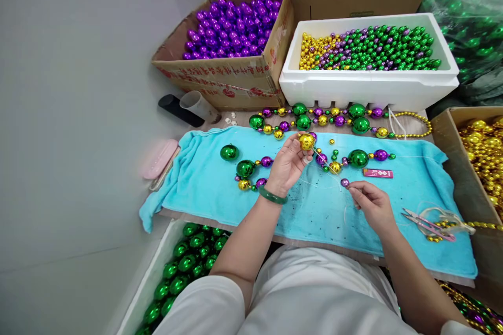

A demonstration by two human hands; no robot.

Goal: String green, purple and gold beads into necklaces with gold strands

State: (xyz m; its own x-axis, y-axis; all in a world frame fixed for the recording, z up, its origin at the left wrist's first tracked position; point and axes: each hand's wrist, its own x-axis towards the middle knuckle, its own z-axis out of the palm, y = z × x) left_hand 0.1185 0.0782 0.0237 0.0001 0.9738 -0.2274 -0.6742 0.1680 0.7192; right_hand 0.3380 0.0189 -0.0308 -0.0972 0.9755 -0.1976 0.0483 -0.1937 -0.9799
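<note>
**Slack thread and loose beads make a slip or snag the main risks**

In the head view, the turquoise towel (204,193) is the landmark. Over its middle, the left hand (290,161) has its fingers pinched around a shiny gold ball bead (307,141). Nearer its front edge and farther right, the fingers of the right hand (371,203) close on a small lilac bead (345,182). A pale thread (325,159) runs between the two beads; whether it passes fully through either cannot be told.

The smooth, round gold bead could pop out if the left fingers loosen or press off-centre. Slack thread looping over the towel's middle might tangle, or catch the beaded strand (358,158) lying across it. A sleeve or wrist could knock the loose green ball (229,152), on the towel's left part, and set it rolling. Beside the towel's right edge, the scissors (429,225) could nick any thread dragged over them.
</note>
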